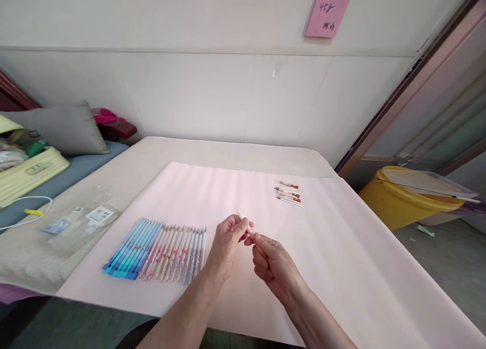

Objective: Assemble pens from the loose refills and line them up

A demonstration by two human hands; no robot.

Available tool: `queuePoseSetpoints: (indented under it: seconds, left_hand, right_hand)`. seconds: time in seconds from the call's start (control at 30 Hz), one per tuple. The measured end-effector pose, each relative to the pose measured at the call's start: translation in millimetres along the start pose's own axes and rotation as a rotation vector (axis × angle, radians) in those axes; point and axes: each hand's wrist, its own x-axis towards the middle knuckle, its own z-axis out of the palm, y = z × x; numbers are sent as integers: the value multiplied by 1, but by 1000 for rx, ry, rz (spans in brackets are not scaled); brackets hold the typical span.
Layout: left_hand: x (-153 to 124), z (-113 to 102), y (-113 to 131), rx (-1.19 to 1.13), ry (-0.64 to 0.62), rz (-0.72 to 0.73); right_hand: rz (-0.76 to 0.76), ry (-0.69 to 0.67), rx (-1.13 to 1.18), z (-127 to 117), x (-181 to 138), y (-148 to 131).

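A slim pale pen [249, 230] is held between both my hands above the pink sheet, its pointed tip facing up and away. My left hand [230, 233] pinches it near the tip end. The fingers of my right hand [270, 258] are closed around its lower part, which they partly hide. On the left side of the sheet lies a row of blue pens [134, 248], and against it a row of clear pens [174, 253] with red, brown and grey patterns. Further off to the right is a small group of pens [288, 193], some with brown ends.
The pink sheet [322, 268] covers much of the table. A clear plastic bag [87, 215] with labels lies at the left. Beyond it are a grey cushion [64, 129] and a yellow box [34, 172]. A yellow bin [398, 202] stands right, and a pink note [328, 12] hangs on the wall.
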Motion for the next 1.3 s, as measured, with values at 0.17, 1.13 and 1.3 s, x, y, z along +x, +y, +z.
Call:
queuePoseSetpoints:
  seconds: [0.17,1.13,1.3]
  left_hand:
    - [-2,-1,2,-79,-50,-1]
    - [-1,-5,-2,11,26,27]
    - [-5,-1,3,-69,-106,3]
  right_hand:
    - [39,-60,57,-1,0,3]
    - [-138,128,-460,-3,-1,2]
    - [108,-94,-66,-6,-1,2]
